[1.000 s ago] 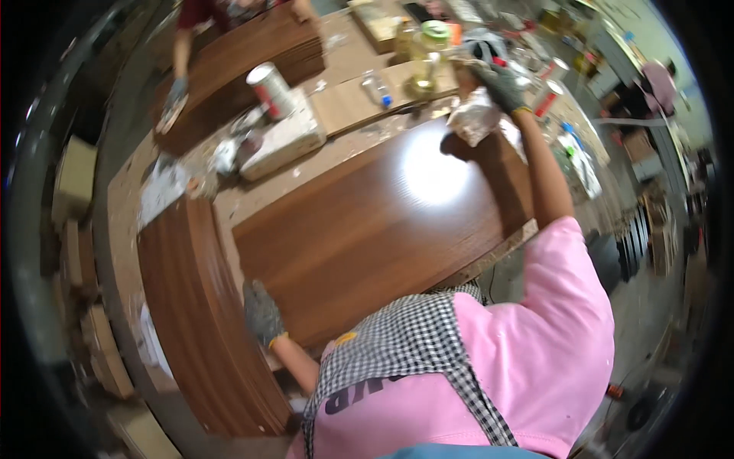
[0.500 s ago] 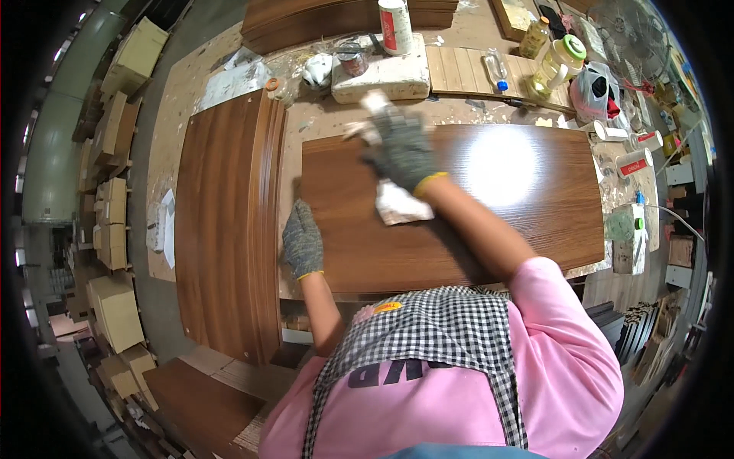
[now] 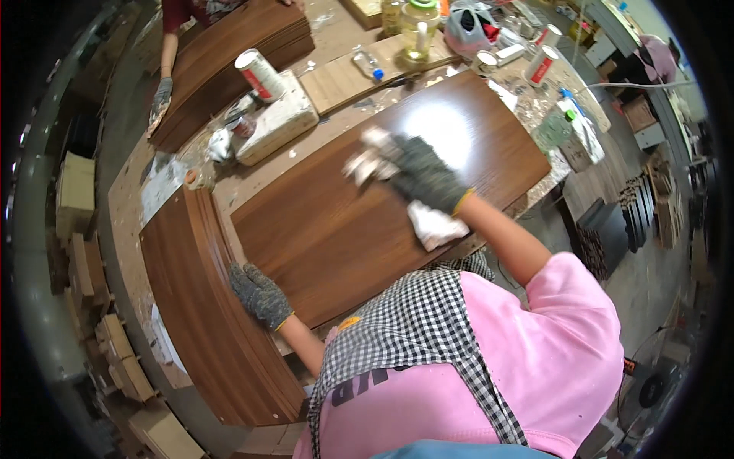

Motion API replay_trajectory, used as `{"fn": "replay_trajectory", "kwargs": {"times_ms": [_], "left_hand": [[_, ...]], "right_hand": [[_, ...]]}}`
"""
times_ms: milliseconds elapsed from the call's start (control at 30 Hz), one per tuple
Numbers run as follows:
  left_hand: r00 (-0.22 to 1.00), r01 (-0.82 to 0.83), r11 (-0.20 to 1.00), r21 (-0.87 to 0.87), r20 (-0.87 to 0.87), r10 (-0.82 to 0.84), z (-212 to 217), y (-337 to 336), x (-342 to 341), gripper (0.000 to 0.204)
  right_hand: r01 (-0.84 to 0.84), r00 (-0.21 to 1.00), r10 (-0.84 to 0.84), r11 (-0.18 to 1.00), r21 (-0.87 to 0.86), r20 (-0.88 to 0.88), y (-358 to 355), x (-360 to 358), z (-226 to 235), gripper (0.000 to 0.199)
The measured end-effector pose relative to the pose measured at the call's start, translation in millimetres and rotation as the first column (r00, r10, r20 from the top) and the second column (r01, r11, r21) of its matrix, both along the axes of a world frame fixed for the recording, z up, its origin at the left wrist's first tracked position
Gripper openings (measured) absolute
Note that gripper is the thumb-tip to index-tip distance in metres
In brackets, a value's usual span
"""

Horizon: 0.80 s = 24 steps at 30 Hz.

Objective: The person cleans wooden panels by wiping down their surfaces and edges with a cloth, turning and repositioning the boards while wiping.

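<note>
A dark brown wood-grain panel [image 3: 344, 237] lies flat on the worktable, with a bright reflection on its far right part. My right hand [image 3: 428, 174], in a grey knit glove with a yellow cuff, is closed on a crumpled white rag [image 3: 372, 158] over the panel's middle. A second white piece of cloth or paper [image 3: 436, 227] shows below my right wrist, near the panel's front edge. My gloved left hand [image 3: 260, 296] lies with outstretched fingers at the panel's left edge, beside a stack of brown panels [image 3: 206, 321].
Across the table, another person's gloved hand [image 3: 162, 92] rests at a second panel stack [image 3: 229, 65]. A red-and-white can [image 3: 260, 75] stands on a white block [image 3: 279, 122]. Behind the panel are a small bottle [image 3: 367, 63] and a lidded jug [image 3: 419, 32]. Cups [image 3: 541, 66] lie at right.
The view has turned, and the panel now appears slanted. My right hand has brought the rag from the panel's far edge back over its surface. Another person's hands have come into view.
</note>
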State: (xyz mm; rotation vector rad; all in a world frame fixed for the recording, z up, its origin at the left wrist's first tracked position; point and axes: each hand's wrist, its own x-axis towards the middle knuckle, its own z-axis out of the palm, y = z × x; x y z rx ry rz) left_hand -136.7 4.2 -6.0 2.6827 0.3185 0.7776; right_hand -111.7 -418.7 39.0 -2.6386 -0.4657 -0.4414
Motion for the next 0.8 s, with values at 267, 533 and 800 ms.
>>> {"fn": "replay_trajectory", "kwargs": {"times_ms": [267,533,800], "left_hand": [[0.912,-0.056,0.997,-0.047,-0.408,0.032,6.9,-14.7,11.8,0.068],[0.803,0.01,0.992,-0.126,-0.59,-0.083,2.1,13.0,38.8,0.07],[0.893,-0.149,0.988,0.046,-0.423,0.154,1.8,-28.5,30.7,0.064]], "right_hand": [[0.737,0.675,-0.731,0.663,0.135,-0.099,-219.1,-55.9,-17.0,0.054],[0.802,0.597,-0.802,0.596,0.032,-0.036,-214.2,-54.4,-33.3,0.048],[0.41,0.912,-0.411,0.909,-0.07,0.005,-23.1,-21.5,5.4,0.047]]}}
